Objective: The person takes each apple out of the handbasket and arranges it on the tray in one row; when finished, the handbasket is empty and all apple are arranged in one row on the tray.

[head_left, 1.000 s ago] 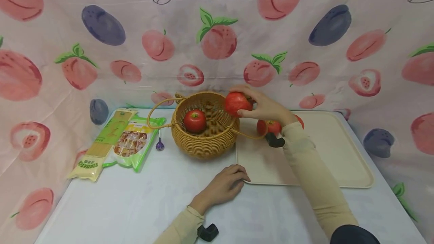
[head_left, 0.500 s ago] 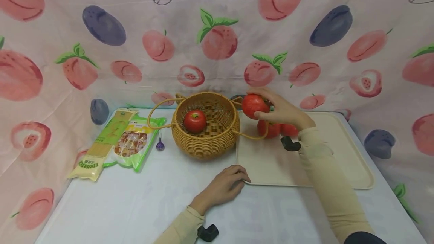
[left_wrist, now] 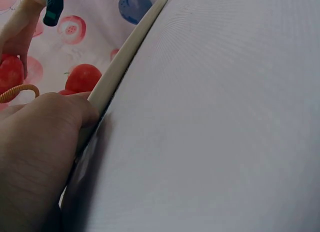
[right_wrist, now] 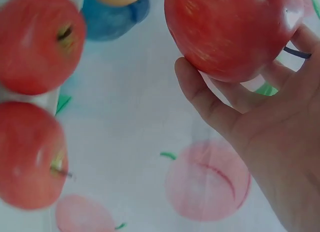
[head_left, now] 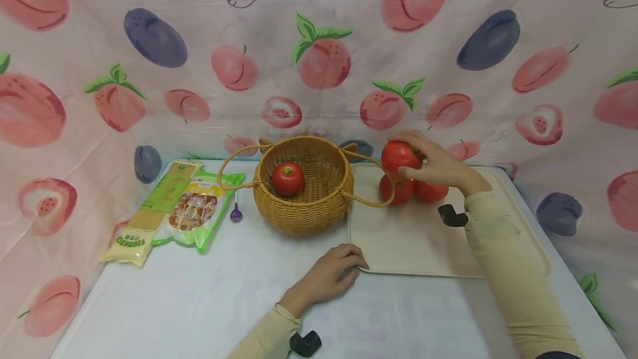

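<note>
My right hand (head_left: 433,159) grips a red apple (head_left: 399,157) between thumb and fingers. In the head view that apple overlaps the top of two red apples, left (head_left: 395,190) and right (head_left: 431,191), on the cream tray (head_left: 399,248). The right wrist view shows the held apple (right_wrist: 230,32) with the thumb at its lower side. My left hand (head_left: 326,273) rests at the tray's near left corner, fingers relaxed and touching the rim (left_wrist: 117,67). A wicker basket (head_left: 299,218) stands left of the tray, with one red apple (head_left: 287,179) inside.
A long pack of noodles (head_left: 149,209) and a green-edged food bag (head_left: 196,209) lie left of the basket. A small purple pendant (head_left: 236,214) hangs near the basket's left handle (head_left: 224,168). The right handle (head_left: 371,203) reaches over the tray. A fruit-print cloth (head_left: 319,109) hangs behind.
My right hand has carried its apple rightward, from the basket's right rim to over the tray's apples. My left hand has stayed at the tray corner.
</note>
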### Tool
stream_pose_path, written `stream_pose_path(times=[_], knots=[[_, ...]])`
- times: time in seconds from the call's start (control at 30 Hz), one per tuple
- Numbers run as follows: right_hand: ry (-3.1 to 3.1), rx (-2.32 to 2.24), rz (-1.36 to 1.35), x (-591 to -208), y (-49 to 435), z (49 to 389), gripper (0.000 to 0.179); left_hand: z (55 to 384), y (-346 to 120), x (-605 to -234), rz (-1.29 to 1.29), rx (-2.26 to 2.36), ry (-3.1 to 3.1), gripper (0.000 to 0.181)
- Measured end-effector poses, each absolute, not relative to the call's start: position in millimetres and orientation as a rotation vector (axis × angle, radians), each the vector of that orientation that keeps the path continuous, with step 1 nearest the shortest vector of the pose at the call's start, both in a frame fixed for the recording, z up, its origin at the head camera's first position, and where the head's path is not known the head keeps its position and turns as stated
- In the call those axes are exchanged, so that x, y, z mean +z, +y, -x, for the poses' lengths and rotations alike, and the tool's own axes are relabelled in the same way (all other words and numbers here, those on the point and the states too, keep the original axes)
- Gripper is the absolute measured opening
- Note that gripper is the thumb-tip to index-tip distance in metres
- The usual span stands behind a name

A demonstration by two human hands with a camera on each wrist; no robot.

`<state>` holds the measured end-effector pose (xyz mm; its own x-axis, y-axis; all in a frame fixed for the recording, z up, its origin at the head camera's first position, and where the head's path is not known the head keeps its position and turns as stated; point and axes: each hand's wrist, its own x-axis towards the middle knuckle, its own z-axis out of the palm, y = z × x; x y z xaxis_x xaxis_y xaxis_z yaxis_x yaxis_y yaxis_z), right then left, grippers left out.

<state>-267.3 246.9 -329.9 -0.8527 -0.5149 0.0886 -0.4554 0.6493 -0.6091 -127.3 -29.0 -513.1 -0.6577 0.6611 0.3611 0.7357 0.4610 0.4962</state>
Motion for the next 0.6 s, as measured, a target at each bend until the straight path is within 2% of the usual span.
stream_pose_path(times=[0.6], knots=[[2.829,-0.855,0.721,-348,297,265,0.063,127,-29,-510,1.237,-0.985,-2.591,0.020]])
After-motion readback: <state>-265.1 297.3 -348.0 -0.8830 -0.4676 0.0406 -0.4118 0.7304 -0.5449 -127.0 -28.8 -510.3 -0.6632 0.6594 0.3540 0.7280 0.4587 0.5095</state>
